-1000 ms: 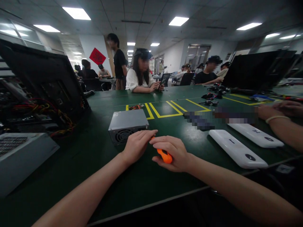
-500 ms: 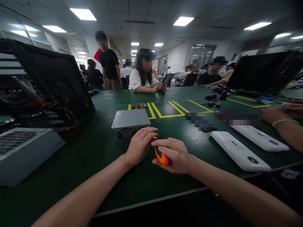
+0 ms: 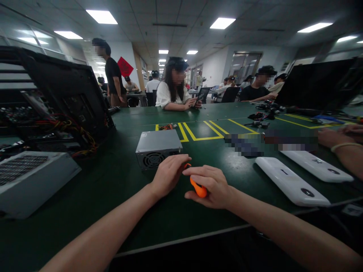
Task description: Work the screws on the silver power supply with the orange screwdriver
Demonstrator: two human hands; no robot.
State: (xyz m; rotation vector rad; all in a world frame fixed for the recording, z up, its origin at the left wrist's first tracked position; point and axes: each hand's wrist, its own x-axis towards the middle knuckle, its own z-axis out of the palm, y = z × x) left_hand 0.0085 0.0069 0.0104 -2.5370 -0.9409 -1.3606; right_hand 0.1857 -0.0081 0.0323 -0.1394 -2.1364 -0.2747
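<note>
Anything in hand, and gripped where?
The right hand holds an orange tool, fingers across its middle, rounded near end showing. Whether the left hand grips its far end can't be told.

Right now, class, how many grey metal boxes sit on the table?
2: fan-fronted box beyond the left hand, mesh-panelled box at far left; others may be hidden.

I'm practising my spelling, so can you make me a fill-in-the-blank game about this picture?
1. The small thing held in the right hand is mainly coloured ____.
2. The tape lines on the table are coloured ____.
3. Over on the right lie ____ long white cases.

Missing words: orange; yellow; two.
</note>
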